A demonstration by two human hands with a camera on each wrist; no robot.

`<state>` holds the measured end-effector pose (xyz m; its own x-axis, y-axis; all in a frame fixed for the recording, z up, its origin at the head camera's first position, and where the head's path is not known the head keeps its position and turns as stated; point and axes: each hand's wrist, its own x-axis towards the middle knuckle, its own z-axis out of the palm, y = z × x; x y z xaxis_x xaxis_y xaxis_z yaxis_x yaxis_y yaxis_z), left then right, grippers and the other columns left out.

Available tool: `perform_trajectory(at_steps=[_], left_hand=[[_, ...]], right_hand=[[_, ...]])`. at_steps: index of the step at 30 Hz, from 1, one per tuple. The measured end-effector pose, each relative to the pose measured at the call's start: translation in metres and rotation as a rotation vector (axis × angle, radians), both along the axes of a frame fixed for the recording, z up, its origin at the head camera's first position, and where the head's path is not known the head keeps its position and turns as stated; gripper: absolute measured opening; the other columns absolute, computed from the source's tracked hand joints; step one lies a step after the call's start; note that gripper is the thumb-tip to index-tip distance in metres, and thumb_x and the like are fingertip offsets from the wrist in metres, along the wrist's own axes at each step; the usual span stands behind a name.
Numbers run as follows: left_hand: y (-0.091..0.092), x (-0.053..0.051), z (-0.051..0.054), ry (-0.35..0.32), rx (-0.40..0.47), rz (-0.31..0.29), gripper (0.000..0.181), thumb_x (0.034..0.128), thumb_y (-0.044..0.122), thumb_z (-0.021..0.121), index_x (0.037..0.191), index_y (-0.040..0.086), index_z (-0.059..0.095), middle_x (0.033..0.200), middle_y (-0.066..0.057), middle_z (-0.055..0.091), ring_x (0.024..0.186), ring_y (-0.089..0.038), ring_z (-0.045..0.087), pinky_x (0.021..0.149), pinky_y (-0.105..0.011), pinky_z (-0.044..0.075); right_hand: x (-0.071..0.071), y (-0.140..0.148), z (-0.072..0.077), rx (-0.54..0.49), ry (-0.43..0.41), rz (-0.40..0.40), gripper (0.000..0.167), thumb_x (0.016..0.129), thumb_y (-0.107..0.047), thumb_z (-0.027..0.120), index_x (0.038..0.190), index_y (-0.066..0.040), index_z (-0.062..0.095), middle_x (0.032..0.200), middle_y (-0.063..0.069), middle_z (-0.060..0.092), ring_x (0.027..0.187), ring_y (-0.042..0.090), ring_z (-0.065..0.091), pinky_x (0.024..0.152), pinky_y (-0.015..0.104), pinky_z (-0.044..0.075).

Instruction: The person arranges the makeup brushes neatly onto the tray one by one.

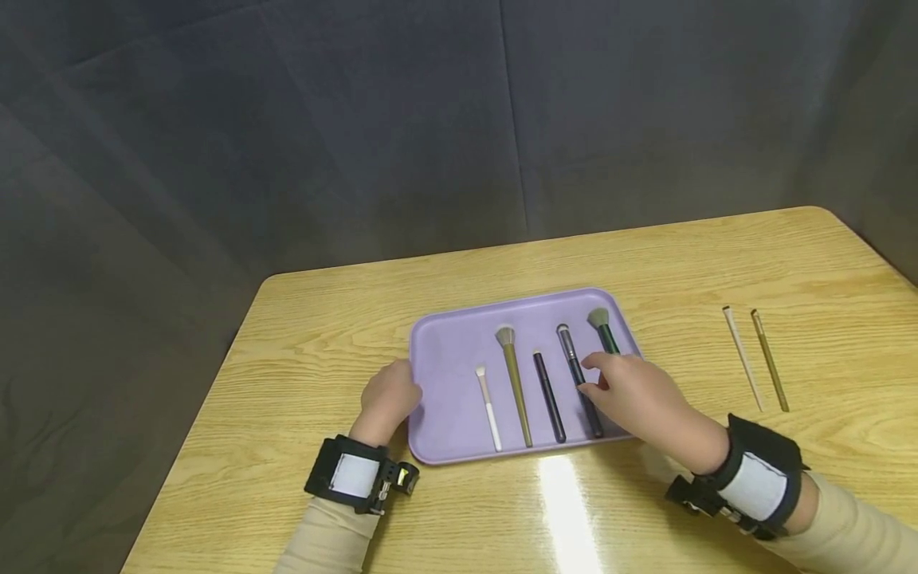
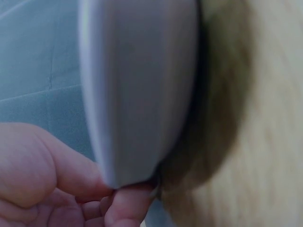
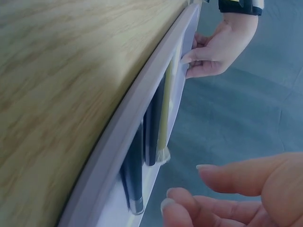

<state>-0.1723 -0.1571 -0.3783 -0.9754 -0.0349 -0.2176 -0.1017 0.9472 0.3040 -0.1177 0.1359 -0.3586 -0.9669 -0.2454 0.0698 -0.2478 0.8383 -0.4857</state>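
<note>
My left hand [image 1: 390, 395] pinches the left rim of a lilac tray [image 1: 446, 343], thumb above and a finger below in the left wrist view. Over the tray's right side, my right hand [image 1: 641, 396] holds nothing, its thumb and fingers apart. Nearest its fingertips lies a dark makeup brush with a silver ferrule [image 1: 571, 356]. A green-handled makeup brush [image 1: 602, 323] is partly hidden behind that hand. Further left in the tray lie a short black brush [image 1: 550, 399], a gold-handled brush [image 1: 515, 379] and a white-handled brush [image 1: 491, 414].
Right of the tray, a thin white brush [image 1: 743, 359] and a thin gold brush [image 1: 770, 363] lie side by side on the wooden table [image 1: 323, 319]. A dark grey curtain [image 1: 394, 143] hangs behind the table's far edge.
</note>
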Motion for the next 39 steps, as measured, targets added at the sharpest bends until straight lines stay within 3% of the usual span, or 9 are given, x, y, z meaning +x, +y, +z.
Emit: perform_trajectory(at_steps=[16, 39], left_hand=[[-0.002, 0.000, 0.000, -0.011, 0.013, 0.008, 0.027, 0.0863, 0.001, 0.053, 0.109, -0.008, 0.063, 0.085, -0.015, 0.061, 0.067, -0.025, 0.056, 0.054, -0.032, 0.042], [0.000, -0.001, 0.001, 0.000, 0.001, 0.005, 0.025, 0.0854, 0.001, 0.053, 0.106, -0.007, 0.064, 0.084, -0.014, 0.061, 0.067, -0.024, 0.056, 0.053, -0.033, 0.042]], right_hand=[[-0.002, 0.019, -0.003, -0.003, -0.003, -0.038, 0.035, 0.087, -0.013, 0.069, 0.113, 0.010, 0.063, 0.064, -0.001, 0.049, 0.056, 0.015, 0.042, 0.050, 0.031, 0.033], [-0.004, 0.051, -0.003, 0.006, -0.044, -0.086, 0.038, 0.089, -0.013, 0.064, 0.116, 0.013, 0.060, 0.075, 0.007, 0.060, 0.061, 0.018, 0.050, 0.051, 0.032, 0.039]])
